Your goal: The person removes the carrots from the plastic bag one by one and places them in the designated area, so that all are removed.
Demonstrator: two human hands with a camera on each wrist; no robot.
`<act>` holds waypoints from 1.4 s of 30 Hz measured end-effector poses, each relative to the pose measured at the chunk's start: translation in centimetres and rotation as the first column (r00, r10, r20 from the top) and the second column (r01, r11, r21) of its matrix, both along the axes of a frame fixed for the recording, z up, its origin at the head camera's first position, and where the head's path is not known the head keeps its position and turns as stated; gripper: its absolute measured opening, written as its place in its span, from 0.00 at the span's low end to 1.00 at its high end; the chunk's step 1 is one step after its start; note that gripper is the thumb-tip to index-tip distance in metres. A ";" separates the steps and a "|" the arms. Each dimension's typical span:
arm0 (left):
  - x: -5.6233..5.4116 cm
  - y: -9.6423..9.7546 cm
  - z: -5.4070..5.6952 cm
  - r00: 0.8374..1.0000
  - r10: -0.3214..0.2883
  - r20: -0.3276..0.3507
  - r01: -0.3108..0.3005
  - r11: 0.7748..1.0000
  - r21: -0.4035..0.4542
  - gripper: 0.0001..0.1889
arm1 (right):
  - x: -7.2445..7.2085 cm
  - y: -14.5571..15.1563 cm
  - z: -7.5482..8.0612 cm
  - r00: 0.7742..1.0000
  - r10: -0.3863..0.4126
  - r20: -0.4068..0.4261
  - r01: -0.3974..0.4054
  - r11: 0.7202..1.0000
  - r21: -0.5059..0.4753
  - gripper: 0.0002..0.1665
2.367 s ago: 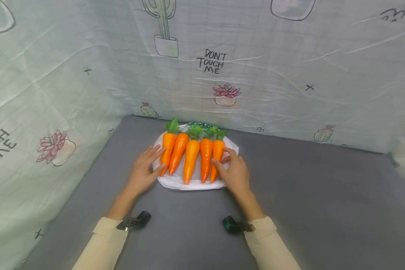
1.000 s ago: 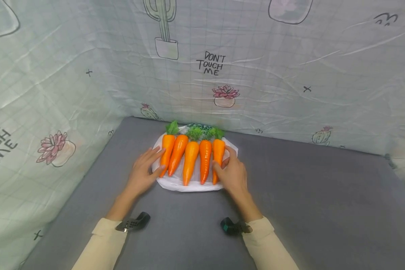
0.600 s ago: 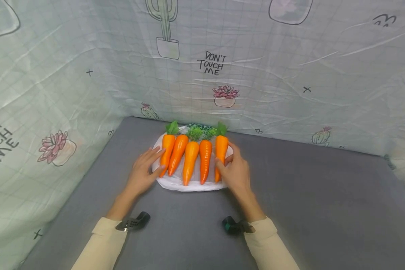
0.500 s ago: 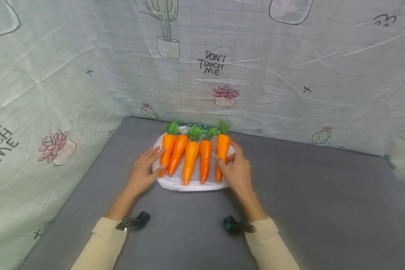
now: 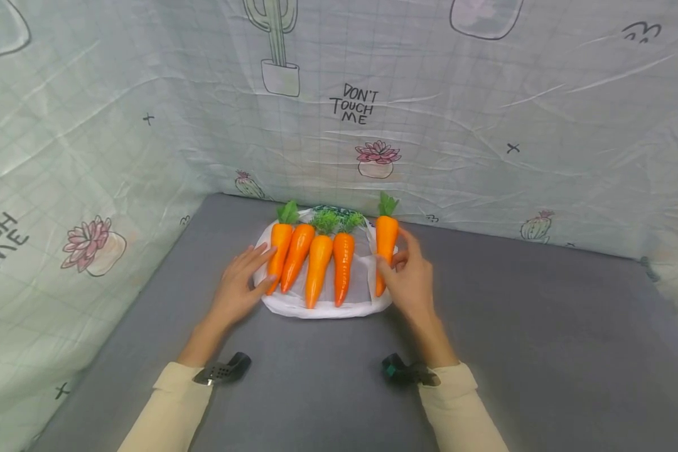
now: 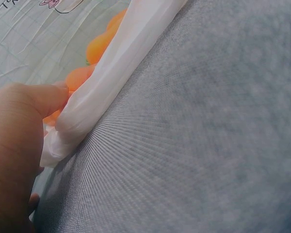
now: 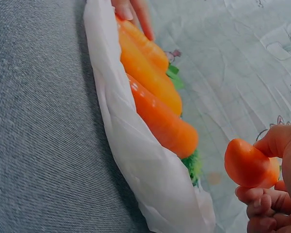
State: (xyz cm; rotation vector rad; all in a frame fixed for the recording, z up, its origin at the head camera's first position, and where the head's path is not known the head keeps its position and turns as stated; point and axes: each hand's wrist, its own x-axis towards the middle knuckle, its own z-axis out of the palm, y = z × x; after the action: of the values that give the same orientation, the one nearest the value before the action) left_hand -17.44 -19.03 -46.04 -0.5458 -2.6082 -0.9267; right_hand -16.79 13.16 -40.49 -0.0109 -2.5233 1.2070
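My right hand [image 5: 411,279] pinches an orange carrot [image 5: 387,235] with a green leafy top between thumb and fingers, above the right side of a flattened white plastic bag [image 5: 294,310]. In the right wrist view this carrot [image 7: 247,162] points its tip at the camera, clear of the bag. Several other carrots [image 5: 319,267] lie side by side on the bag, leaves toward the back. My left hand [image 5: 238,285] rests against the leftmost carrot [image 5: 280,238], fingers extended and thumb at its lower end. The left wrist view shows the thumb [image 6: 46,99] beside the carrots and the bag's rolled edge.
A grey cloth-covered table [image 5: 520,339] spreads around the bag, widest to the right. Pale printed curtains [image 5: 429,119] hang at the back and along the left side. Both wrists carry a black strapped device [image 5: 228,369].
My right hand has taken hold of the rightmost carrot and moved it up and right, leaving a gap between it and the others. My left hand has barely moved.
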 end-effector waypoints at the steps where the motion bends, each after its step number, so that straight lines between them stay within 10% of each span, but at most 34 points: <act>1: 0.0 0.0 0.0 1.000 0.001 0.001 -0.001 1.000 0.000 0.29 | 0.0 0.1 0.0 1.000 0.000 -0.002 0.000 1.000 -0.001 0.38; 42: 0.0 0.0 1.0 0.998 0.005 0.059 -0.004 1.000 -0.014 0.29 | -0.6 4.9 0.7 0.993 -0.097 0.071 0.097 0.995 0.003 0.36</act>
State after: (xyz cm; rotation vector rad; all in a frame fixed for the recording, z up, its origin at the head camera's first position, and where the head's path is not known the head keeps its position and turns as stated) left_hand -17.45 -19.00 -45.01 -0.5242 -2.6690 -0.9370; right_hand -17.44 18.10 -39.81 -0.1774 -2.5513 1.1892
